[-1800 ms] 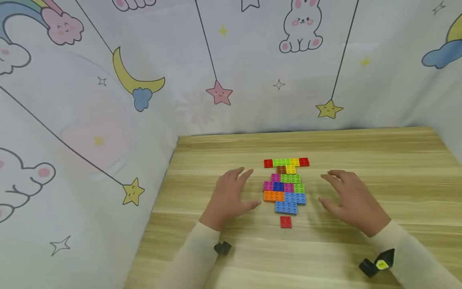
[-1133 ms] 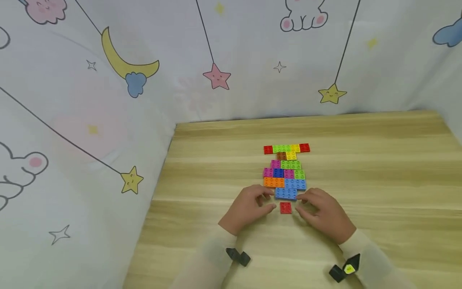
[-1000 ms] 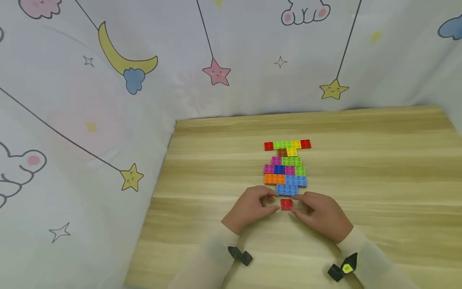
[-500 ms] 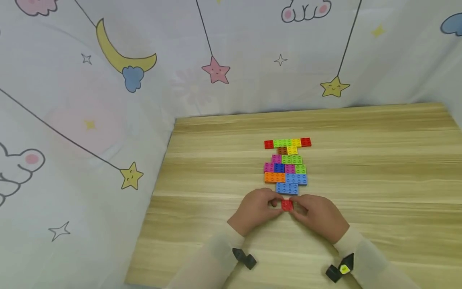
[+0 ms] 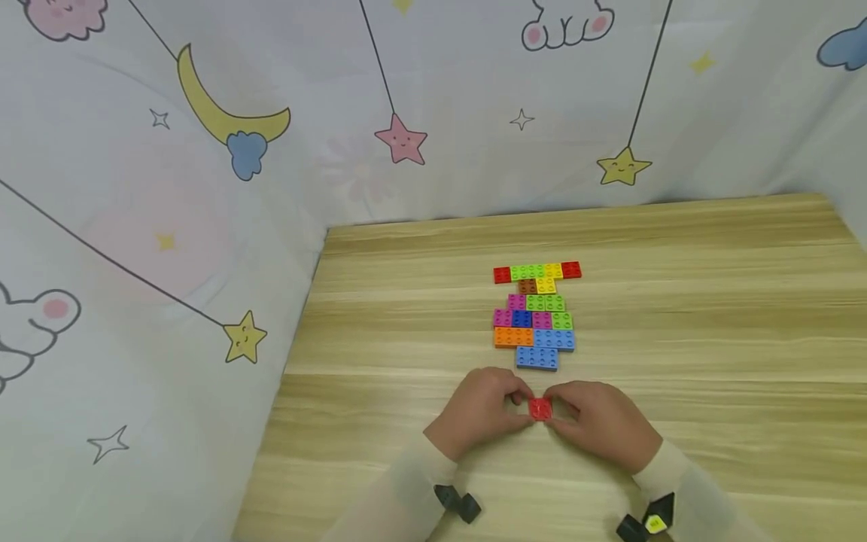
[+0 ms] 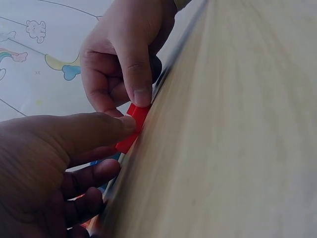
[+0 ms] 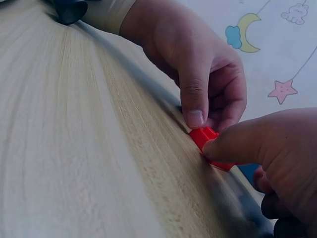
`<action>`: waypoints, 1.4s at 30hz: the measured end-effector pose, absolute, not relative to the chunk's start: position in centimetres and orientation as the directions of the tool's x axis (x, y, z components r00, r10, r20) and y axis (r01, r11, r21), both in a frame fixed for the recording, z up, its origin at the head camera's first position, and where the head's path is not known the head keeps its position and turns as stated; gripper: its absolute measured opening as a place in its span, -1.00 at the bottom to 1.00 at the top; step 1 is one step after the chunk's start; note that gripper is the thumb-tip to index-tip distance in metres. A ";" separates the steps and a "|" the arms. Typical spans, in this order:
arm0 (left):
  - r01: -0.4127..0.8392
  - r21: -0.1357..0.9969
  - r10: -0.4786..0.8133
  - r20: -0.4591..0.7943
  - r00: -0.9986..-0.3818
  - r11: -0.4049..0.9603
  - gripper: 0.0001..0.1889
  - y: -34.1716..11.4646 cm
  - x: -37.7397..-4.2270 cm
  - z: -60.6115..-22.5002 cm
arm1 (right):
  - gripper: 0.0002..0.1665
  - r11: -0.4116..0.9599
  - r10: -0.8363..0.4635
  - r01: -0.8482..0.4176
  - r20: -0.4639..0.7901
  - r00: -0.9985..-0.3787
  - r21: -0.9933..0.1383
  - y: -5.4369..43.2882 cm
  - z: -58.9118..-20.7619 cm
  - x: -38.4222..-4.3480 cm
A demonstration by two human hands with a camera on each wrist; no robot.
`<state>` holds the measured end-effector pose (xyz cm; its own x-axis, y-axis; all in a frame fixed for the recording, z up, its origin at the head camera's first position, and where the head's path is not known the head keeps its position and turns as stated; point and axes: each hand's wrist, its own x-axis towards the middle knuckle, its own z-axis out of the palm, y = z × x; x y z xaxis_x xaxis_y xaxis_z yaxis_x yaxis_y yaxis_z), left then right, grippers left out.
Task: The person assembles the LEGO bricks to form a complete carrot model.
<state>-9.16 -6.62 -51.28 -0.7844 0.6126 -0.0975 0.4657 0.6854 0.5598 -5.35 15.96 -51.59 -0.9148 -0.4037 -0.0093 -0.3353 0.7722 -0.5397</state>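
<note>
White cartoon-printed fabric point(image 5: 467, 83) backs a pale wood-grain bench point(image 5: 691, 339), where a small square red plastic brick point(image 5: 539, 409) faces studs up, sides equal, roughly aligned with the flat multicoloured brick arrangement point(image 5: 541, 321) beyond it. Left hand point(image 5: 479, 410) and right hand point(image 5: 604, 421) pinch its opposite ends, each grip narrowed between thumb and forefinger.

We wear a cream left sleeve point(image 5: 396, 497) and a matching right sleeve point(image 5: 701, 497); our left wrist camera point(image 5: 467, 508) is black and blocky, our right wrist camera point(image 5: 633, 529) black with a yellow patch point(image 5: 655, 524).
</note>
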 end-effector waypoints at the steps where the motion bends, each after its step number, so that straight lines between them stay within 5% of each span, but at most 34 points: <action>1: 0.474 0.554 0.617 -0.093 -0.782 0.684 -0.74 -6.6 -9.1 -51.3 | -0.74 0.774 -0.403 -0.333 -0.014 -0.915 -0.538 16.0 -51.5 -5.3; 11: 0.503 0.527 0.627 -0.077 -0.775 0.686 -0.74 -6.6 -8.4 -51.2 | -0.73 0.767 -0.398 -0.325 -0.012 -0.917 -0.554 16.1 -51.6 -4.6; 20: 0.334 0.700 0.500 -0.038 -0.865 0.631 -0.64 -7.3 -8.9 -51.2 | -0.70 0.679 -0.263 -0.412 0.323 -0.909 -0.608 17.4 -52.3 -6.0; 42: 0.292 0.806 0.403 0.073 -0.912 0.515 -0.75 -8.4 -12.7 -52.0 | -0.55 0.768 -0.294 -0.365 0.217 -0.931 -0.526 17.6 -52.8 -9.3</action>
<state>-12.66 -8.45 -52.05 -0.9122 0.4031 0.0734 0.2924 0.5150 0.8058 -9.31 17.61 -52.78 -0.9309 -0.2936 0.2171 -0.3650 0.7681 -0.5261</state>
